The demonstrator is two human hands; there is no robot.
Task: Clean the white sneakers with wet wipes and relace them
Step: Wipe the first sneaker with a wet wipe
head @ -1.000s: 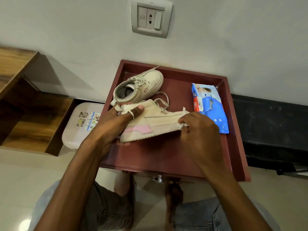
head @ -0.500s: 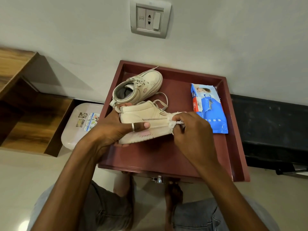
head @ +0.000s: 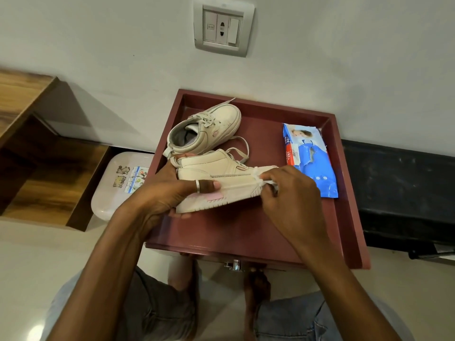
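One view, from the camera on my head. It faces forward and steeply down, wide-angle. Aim falls on the sneaker (head: 221,173) gripped in my left hand (head: 162,195) and the wipe (head: 261,178) pinched in my right hand (head: 293,195), both close to the lens. My forearms (head: 110,267) enter from the bottom edge. The tray (head: 234,230) lies under them, its far rim at the wall (head: 344,57). A socket (head: 223,30) sits near the top edge; my legs (head: 157,311) and the floor (head: 37,254) along the bottom.

a plain silver ring (head: 197,186) circles the thumb of the left hand (head: 162,195). both forearms (head: 118,242) are bare. the legs wear faded denim jeans (head: 295,318), greyer on the left, bluer on the right.
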